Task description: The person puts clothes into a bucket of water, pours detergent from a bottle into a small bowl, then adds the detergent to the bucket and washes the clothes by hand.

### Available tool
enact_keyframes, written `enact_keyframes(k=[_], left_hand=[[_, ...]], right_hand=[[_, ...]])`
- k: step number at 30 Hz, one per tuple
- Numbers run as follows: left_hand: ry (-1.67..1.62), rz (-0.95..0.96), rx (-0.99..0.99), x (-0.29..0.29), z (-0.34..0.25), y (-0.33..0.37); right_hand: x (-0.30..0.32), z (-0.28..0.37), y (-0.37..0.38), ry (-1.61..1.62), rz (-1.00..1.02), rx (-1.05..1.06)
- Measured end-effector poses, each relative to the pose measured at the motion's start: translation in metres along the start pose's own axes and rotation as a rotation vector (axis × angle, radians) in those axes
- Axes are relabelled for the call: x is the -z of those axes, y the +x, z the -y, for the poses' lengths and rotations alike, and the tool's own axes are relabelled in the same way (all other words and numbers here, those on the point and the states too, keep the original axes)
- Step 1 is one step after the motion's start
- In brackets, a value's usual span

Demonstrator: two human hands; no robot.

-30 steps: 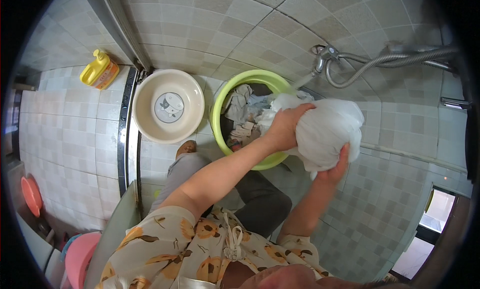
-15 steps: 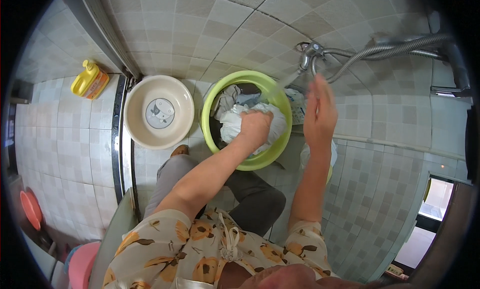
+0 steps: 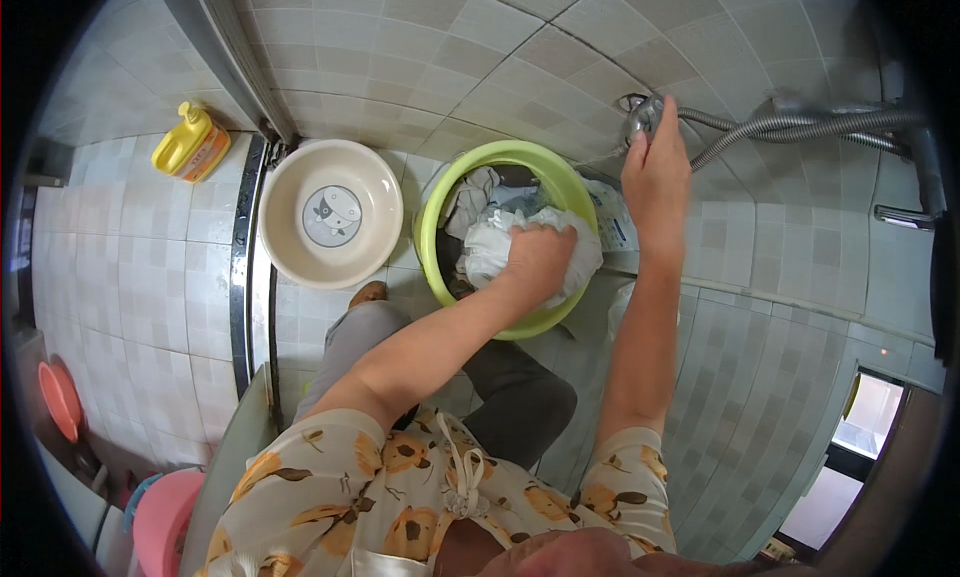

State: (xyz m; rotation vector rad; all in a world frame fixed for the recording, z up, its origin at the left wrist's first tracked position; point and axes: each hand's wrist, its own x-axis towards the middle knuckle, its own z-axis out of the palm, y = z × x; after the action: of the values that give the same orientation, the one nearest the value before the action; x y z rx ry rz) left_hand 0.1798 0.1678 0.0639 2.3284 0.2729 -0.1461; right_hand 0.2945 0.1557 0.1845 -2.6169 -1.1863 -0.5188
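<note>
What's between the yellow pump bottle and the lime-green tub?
The head view shows the doorway threshold, then the cream basin, standing just left of the lime-green tub.

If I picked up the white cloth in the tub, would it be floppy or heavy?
Probably floppy: the white cloth bunches into loose folds under the left hand. It might be heavy for its size if soaked, as the tub stands near the tap, though I can't tell how wet it is.

hands [image 3: 657,192]: right moved up to faucet [image 3: 641,120] | white cloth [image 3: 487,249]: lowered into green basin [image 3: 428,239]
</note>
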Motion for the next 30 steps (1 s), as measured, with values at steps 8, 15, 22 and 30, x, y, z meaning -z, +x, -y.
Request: enact_keyframes(k=[8,15,22,30], left_hand=[[-0.217,-0.340,-0.002,0.006,0.004,0.005],[-0.645,-0.299,-0.104,0.028,-0.007,0.000],[-0.571,-0.251,-0.283,0.022,-0.006,0.006],[-0.635,-0.533,0.089,-0.032,0.016,0.016]], right_hand=[[-0.021,-0.061,-0.148,0.472,0.136,-0.235],[-0.068,-0.039,-0.200,0.934,0.225,-0.400],[-0.109,-0.034,-0.194,1.267,-0.203,-0.705],[-0.085,-0.056,-0.177,1.575,-0.461,-0.919]])
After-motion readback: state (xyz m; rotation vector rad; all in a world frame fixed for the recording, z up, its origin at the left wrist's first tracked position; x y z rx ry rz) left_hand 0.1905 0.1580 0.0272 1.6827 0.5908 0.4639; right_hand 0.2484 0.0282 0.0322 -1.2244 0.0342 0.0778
